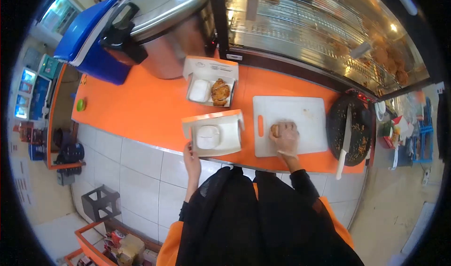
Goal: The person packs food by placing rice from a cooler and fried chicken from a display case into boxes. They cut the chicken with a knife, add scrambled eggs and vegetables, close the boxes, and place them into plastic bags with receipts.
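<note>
Chicken [274,130] under right hand [286,140], left hand [191,160] at box [230,136]

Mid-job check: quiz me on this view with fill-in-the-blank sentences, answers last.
The right hand touches brown food on a cutting board coloured ____.
The left hand is at the near ____ corner of the closer open box.
In the picture, the knife lies to the ____ of the cutting board.
The counter top is coloured ____.
Answers: white; left; right; orange.
</note>
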Available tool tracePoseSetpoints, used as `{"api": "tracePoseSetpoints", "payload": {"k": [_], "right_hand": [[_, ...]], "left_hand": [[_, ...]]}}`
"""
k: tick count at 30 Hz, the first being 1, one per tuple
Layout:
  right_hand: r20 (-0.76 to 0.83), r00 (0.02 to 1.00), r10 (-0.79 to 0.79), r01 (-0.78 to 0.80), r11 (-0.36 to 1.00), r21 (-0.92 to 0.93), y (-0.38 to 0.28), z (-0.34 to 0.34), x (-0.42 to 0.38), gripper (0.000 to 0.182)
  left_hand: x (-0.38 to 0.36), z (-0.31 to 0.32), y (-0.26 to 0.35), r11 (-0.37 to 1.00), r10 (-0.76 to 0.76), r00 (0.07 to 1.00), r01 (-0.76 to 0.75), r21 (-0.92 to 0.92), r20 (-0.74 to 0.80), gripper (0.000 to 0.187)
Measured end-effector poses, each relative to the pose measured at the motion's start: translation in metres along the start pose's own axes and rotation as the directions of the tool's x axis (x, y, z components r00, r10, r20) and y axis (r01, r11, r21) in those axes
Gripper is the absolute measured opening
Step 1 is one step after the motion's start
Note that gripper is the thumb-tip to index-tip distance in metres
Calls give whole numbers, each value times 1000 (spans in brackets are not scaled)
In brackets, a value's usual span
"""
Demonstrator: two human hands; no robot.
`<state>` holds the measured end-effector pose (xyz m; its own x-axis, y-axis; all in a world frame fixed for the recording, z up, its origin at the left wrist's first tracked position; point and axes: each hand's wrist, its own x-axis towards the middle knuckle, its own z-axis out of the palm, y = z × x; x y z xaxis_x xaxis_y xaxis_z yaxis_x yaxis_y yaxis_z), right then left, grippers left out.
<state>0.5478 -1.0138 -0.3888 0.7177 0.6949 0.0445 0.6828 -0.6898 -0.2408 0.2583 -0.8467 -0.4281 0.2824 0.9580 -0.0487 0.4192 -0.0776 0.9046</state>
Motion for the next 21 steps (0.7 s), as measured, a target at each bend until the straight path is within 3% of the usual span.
{"api": "tracePoseSetpoints", "payload": {"k": [3,6,9,12,14,16,19,21], "right_hand": [[2,940,-340,338,935,104,15,0,9,44],[-25,869,-495,494,861,120,21,-7,14,40],[-110,925,-363,379,877,296,23,2,10,41],[-243,770,-590,637,686,352,-10,-1,5,40],[-255,620,-742,733,431,526,-89,-56,2,32],[75,369,-927,800,357,482,-133,-69,13,30],[562,287,-776,829,495,261,-160,-24,37,36],[443,249,-861,909,366,200,-146,18,43,35]], "left_hand": [[-5,8,2,1000,-2,1000,2,-2,-11,38],[-3,7,8,999,-35,999,34,-32,-4,37],[4,2,4,998,-58,997,58,-1,59,36],[15,7,-20,998,-52,995,48,37,89,36],[24,9,-26,996,-58,993,50,74,107,38],[32,4,-19,978,-11,983,-28,207,183,37],[36,-3,-6,949,-37,973,-38,313,229,36],[42,-7,-3,948,-52,973,-22,317,223,35]]}}
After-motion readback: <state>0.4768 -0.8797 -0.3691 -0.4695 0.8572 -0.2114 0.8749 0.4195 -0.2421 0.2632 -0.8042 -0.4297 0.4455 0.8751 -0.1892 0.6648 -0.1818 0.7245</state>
